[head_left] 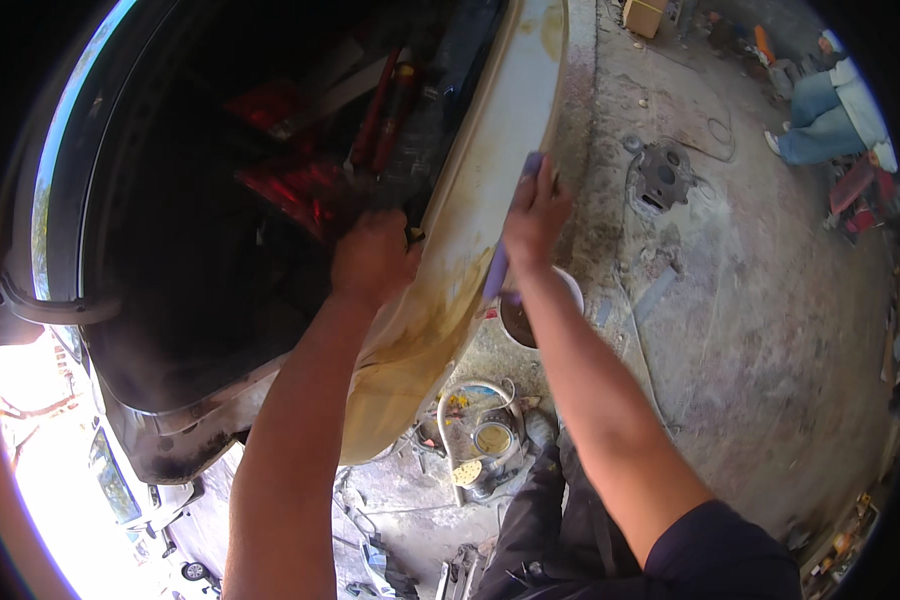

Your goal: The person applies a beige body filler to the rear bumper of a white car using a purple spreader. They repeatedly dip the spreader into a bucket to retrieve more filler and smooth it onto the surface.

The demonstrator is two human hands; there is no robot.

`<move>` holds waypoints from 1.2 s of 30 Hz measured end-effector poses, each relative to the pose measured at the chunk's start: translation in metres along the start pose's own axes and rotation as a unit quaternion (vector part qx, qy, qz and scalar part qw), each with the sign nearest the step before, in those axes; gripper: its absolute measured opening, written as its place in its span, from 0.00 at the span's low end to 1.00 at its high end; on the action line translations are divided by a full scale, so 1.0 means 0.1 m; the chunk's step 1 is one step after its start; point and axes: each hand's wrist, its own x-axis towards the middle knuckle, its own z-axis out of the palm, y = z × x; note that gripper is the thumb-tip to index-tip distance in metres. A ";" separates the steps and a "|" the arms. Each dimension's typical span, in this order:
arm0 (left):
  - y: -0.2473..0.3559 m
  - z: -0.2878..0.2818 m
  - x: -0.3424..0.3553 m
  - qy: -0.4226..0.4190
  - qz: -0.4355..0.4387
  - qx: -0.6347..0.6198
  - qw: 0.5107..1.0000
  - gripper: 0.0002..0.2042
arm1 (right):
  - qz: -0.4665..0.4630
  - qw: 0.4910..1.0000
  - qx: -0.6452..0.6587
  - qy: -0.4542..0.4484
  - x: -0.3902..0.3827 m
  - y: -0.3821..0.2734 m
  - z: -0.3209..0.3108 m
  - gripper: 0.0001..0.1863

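My right hand (537,222) is closed around a long purple sanding block (497,272). The block lies along the outer side of a pale car body panel (500,120), slightly blurred. Yellow-brown patches of filler (410,350) cover the panel's lower curve. At the inner edge of that panel, over the dark opening, my left hand (372,258) is closed with its fingertips partly hidden. A small black and yellow piece (415,237) shows beside its fingers; whether the hand grips it or the panel edge is unclear.
Inside the dark car opening lie red parts (295,195). A bucket (520,325) stands below my right forearm, near a tubular metal stand (448,440) with a tape roll (493,437). A metal part (660,178) lies on the concrete floor. Another person (830,115) is at the upper right.
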 end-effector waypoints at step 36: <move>-0.14 0.02 -0.07 0.036 0.068 0.086 0.993 0.16 | 0.054 0.994 0.095 -0.023 -0.92 -0.28 -0.13 0.30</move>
